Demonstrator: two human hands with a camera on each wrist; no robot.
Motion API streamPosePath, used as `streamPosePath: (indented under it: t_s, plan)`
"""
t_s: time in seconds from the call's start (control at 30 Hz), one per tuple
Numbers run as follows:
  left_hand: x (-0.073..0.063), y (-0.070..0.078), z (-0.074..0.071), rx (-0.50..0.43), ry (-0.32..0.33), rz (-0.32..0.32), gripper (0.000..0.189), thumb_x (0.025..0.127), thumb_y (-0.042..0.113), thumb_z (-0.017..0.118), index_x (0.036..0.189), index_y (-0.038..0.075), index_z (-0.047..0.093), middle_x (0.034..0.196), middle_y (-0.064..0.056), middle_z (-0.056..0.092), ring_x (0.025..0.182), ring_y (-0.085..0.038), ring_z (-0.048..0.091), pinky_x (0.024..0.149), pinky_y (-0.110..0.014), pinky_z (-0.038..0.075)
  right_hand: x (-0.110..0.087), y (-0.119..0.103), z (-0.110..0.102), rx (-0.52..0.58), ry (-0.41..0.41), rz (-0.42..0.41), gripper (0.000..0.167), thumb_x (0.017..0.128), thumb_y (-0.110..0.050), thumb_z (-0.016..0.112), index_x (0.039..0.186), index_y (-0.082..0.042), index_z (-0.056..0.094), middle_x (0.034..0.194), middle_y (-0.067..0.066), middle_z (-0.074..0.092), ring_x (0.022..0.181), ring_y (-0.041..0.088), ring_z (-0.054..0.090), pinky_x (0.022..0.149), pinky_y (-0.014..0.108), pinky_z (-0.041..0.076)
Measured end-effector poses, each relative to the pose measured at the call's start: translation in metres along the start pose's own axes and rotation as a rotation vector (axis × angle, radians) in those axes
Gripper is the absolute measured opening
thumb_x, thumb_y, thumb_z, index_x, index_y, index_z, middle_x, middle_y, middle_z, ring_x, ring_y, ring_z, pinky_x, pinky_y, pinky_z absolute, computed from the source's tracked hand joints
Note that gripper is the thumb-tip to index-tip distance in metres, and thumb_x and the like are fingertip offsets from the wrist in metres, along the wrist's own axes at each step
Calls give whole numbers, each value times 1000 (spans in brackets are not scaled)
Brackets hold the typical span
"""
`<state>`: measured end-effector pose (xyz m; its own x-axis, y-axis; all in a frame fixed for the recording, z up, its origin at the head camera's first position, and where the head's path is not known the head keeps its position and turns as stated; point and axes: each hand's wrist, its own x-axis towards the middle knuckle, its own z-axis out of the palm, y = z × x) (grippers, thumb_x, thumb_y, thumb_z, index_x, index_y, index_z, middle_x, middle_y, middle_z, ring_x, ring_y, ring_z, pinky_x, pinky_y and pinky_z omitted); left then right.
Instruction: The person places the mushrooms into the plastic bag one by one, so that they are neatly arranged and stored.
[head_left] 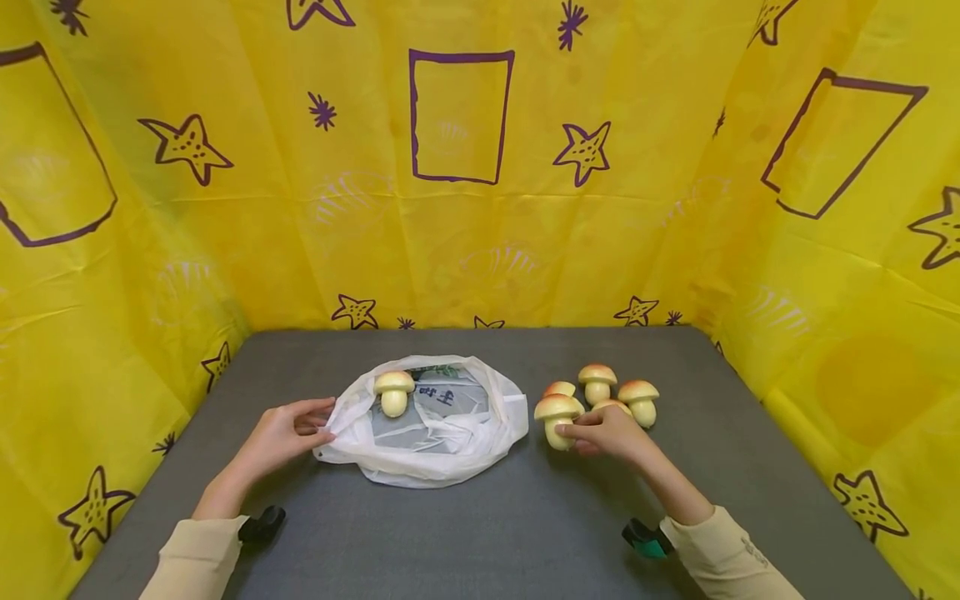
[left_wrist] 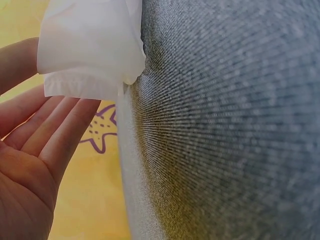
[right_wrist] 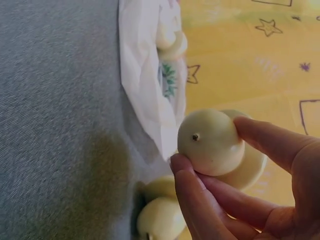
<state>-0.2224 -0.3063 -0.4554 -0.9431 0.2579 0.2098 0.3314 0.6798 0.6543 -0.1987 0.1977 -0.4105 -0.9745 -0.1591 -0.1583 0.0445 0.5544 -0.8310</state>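
A white plastic bag [head_left: 420, 472] lies with its mouth spread wide, and a mushroom [head_left: 393, 393] with a pale stem and orange-tinged cap is at its left inner side. At the bag's left rim, my left hand [head_left: 279, 435] pinches the edge between thumb and fingers; in the left wrist view the folded plastic [left_wrist: 90, 45] covers the fingertips. My right hand [head_left: 617, 433] holds another mushroom [head_left: 557, 407] by its stem, right of the bag. The right wrist view shows the stem's round end [right_wrist: 210, 145] between thumb and fingers.
Several more mushrooms [head_left: 597, 382] stand grouped behind the right hand, partly hidden by it. The dark grey tabletop [head_left: 450, 542] is enclosed at the back and sides by a yellow cloth [head_left: 465, 250] with drawn stars and frames.
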Motion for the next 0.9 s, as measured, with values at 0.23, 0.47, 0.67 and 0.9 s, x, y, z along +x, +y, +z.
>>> streamPosePath:
  t_s: [0.23, 0.47, 0.67, 0.9]
  plan:
    - [0, 1, 2, 4, 16, 12, 53, 76, 22, 80, 122, 2, 63, 110, -15, 69, 85, -15, 69, 71, -20, 56, 3, -9, 3, 45, -8, 22, 40, 82, -34, 74, 97, 4, 73, 87, 13, 73, 78, 24, 72, 74, 38, 58]
    - [-1, 1, 2, 2, 19, 9, 52, 77, 21, 79, 122, 2, 63, 110, -15, 69, 85, -17, 70, 71, -19, 56, 11, -14, 8, 53, 19, 66, 39, 79, -38, 75, 90, 0, 74, 79, 9, 73, 77, 22, 72, 75, 38, 58]
    - [-1, 2, 1, 1, 17, 5, 52, 77, 23, 79, 122, 2, 63, 111, -15, 68, 87, -19, 69, 72, -19, 56, 18, -18, 12, 108, -4, 49, 40, 80, -36, 75, 93, 2, 73, 84, 11, 73, 81, 25, 71, 77, 40, 58]
    - [-1, 3, 0, 9, 21, 7, 52, 77, 22, 79, 122, 2, 63, 110, -15, 69, 87, -19, 69, 72, -23, 57, 26, -22, 17, 111, -32, 37, 41, 80, -35, 75, 94, 3, 72, 84, 12, 73, 83, 28, 71, 77, 40, 58]
